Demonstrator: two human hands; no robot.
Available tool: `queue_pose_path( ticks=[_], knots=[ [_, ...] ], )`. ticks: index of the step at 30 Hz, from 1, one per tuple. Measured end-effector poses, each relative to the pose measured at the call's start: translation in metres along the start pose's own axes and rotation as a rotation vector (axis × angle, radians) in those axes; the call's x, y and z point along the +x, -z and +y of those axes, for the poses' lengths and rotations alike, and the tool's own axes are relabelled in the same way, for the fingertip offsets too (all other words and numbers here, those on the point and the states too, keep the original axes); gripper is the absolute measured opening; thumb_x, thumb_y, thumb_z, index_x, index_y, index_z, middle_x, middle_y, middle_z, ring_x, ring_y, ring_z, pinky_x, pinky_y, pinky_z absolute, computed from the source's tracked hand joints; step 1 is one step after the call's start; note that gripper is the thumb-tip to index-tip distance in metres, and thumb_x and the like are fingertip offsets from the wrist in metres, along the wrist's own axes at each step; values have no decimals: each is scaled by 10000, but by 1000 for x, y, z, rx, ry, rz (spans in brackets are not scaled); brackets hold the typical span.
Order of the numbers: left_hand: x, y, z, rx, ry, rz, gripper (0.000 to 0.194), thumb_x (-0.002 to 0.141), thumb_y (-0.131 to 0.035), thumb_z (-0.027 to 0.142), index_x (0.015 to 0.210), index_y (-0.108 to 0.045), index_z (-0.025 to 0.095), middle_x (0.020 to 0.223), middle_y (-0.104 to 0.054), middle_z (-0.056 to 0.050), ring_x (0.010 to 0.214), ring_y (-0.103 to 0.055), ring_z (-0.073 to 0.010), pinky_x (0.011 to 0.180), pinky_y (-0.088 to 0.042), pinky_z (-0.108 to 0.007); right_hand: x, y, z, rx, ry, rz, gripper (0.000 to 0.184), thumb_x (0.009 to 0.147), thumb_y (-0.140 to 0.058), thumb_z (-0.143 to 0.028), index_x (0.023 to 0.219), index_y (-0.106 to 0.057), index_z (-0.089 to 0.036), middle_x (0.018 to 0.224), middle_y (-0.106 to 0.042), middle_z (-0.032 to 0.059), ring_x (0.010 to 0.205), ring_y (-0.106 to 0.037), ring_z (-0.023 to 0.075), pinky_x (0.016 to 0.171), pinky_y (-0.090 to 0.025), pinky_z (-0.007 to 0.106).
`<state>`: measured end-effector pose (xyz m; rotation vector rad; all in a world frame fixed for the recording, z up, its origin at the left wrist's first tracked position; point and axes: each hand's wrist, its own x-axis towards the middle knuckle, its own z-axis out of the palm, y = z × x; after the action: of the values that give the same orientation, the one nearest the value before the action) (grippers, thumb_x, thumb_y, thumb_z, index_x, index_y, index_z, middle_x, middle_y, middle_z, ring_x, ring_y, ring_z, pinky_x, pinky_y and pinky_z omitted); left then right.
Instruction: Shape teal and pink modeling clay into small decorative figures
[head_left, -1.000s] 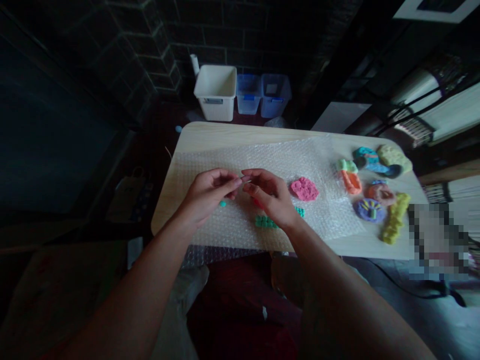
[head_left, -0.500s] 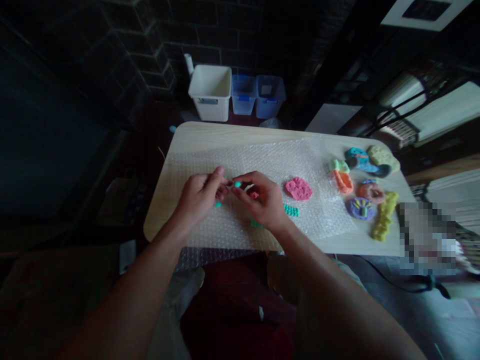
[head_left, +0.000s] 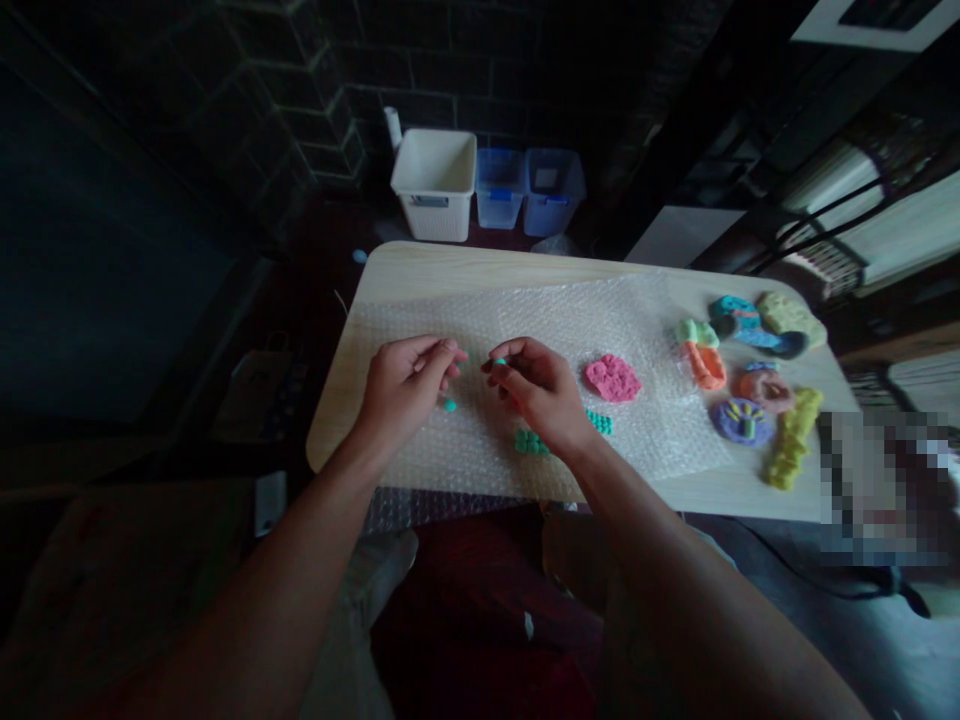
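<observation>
Landmark: pink piece [head_left: 613,378] on bubble wrap [head_left: 480,325]. Left of it, right hand [head_left: 540,387] pinches green bit [head_left: 500,362]. Left hand [head_left: 411,385], farther left, has fingers curled; can't tell if it's gripping anything. Green ball [head_left: 450,406] near left hand. Green beads [head_left: 532,442] lie below-left of pink piece.

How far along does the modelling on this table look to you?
The pink piece and the coloured shapes on the right look finished. The right hand pinches a green bit; the left hand is curled, contents unclear. A green ball lies loose, apart from the green clusters, so work probably remains.
</observation>
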<state>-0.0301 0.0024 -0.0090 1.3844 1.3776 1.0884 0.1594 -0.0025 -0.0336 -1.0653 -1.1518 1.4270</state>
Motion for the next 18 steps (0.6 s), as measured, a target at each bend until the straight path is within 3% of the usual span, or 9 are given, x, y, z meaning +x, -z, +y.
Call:
queue_pose_path(
  ticks=[4,8,11,14,18],
  knots=[
    [2,3,-3,-6,-8,-1,271,961,-673,390,873,-816,177,742,-726,-57,634,-623,-148,556,-467,-250,0,2,-3,25,8,1,302,776,-902,-382,915,-702,-202,783,-658,-9,638,-553,104,547,-424,248],
    [1,3,-4,-16,19,-21,241,942,-689,369,887,-816,171,762,-733,-58,634,-624,-146,524,-451,-240,-1,-2,-7,136,-109,34,413,825,-855,-546,752,-621,-214,559,-454,-82,450,-421,82,414,-296,243],
    [1,3,-3,-20,33,-23,233,930,-700,368,877,-810,170,753,-729,-58,627,-615,-146,509,-442,-239,0,-4,-8,187,-179,33,520,836,-820,-649,683,-558,-227,509,-335,-116,389,-312,64,377,-241,241],
    [2,3,-3,-19,32,-20,230,928,-698,369,885,-810,173,750,-727,-56,624,-611,-148,502,-442,-240,0,-3,-8,149,-138,15,470,777,-908,-590,766,-634,-208,515,-463,-94,418,-390,69,402,-283,229],
    [3,3,-5,-2,13,-14,241,935,-688,374,885,-809,171,753,-733,-56,629,-624,-150,521,-449,-244,-2,-1,-9,170,-117,-38,397,723,-977,-439,900,-701,-216,701,-703,-21,617,-645,124,551,-488,236]
  ],
)
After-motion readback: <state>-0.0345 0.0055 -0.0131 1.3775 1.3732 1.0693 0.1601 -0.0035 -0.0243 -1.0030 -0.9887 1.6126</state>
